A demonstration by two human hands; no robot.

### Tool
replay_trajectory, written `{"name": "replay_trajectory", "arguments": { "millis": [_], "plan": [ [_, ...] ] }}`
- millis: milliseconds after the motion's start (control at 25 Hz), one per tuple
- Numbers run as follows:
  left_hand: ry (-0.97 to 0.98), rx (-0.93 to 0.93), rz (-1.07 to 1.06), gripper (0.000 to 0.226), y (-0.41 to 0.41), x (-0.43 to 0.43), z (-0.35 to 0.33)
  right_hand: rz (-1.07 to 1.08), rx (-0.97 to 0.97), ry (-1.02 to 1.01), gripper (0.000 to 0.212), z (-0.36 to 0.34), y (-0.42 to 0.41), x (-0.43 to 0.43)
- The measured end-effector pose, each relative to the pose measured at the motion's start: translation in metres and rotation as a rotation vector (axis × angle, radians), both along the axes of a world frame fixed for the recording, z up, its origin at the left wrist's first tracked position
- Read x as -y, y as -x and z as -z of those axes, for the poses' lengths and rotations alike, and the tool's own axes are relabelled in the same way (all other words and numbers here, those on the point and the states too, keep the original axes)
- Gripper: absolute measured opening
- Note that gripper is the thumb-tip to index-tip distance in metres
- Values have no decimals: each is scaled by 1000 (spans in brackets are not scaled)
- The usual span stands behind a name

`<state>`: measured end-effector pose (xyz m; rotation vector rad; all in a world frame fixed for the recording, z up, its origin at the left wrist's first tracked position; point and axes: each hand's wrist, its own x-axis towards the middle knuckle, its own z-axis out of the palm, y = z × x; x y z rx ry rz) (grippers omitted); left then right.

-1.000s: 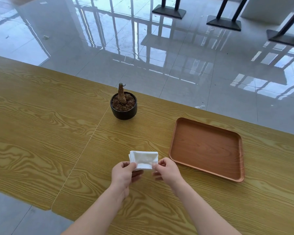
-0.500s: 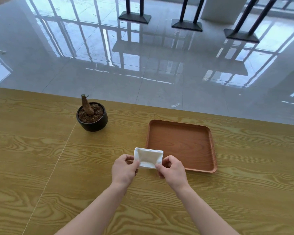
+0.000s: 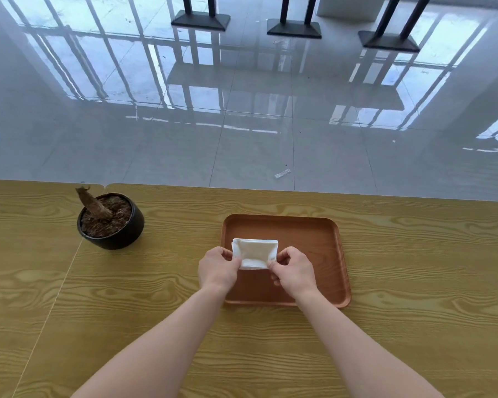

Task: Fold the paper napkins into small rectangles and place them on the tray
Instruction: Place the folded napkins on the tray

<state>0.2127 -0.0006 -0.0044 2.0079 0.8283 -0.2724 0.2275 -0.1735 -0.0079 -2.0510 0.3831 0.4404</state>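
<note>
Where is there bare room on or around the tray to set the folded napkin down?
Tray: bare along the far rim beyond the napkin, and its right side between the right hand and the right rim. Table: bare wood between the plant pot and the tray. Crowded: tray's near-left part, where left hand and right hand pinch the napkin.

Likely a canteen or café hall: glossy grey tiled floor (image 3: 256,133); black pedestal table bases (image 3: 293,28); long wood-grain desk (image 3: 414,254); small potted plant (image 3: 111,222).
</note>
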Motion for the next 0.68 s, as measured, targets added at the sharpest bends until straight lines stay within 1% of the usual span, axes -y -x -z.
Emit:
{"name": "replay_trajectory", "arguments": {
  "millis": [120,240,320,400,480,560,600,680],
  "plan": [
    [-83,-44,31,13,-12,3,7,-8,-8,10,18,8,-9,-1],
    [-287,-37,143,23,-18,3,7,-58,2,65,18,13,-16,-2],
    [-392,17,207,25,-14,3,7,-113,11,117,20,15,-19,-2],
    [-458,131,269,29,-5,2,9,-149,33,157,26,15,-20,1],
    [-535,258,431,31,8,-2,12,-210,130,247,33,15,-17,6],
    [-627,353,625,32,14,-10,17,-305,304,390,35,17,-13,13],
    [-672,368,703,33,14,-14,18,-359,380,445,34,19,-11,16],
    [-753,384,806,32,11,-18,19,-461,459,490,33,21,-10,19]
  ]
}}
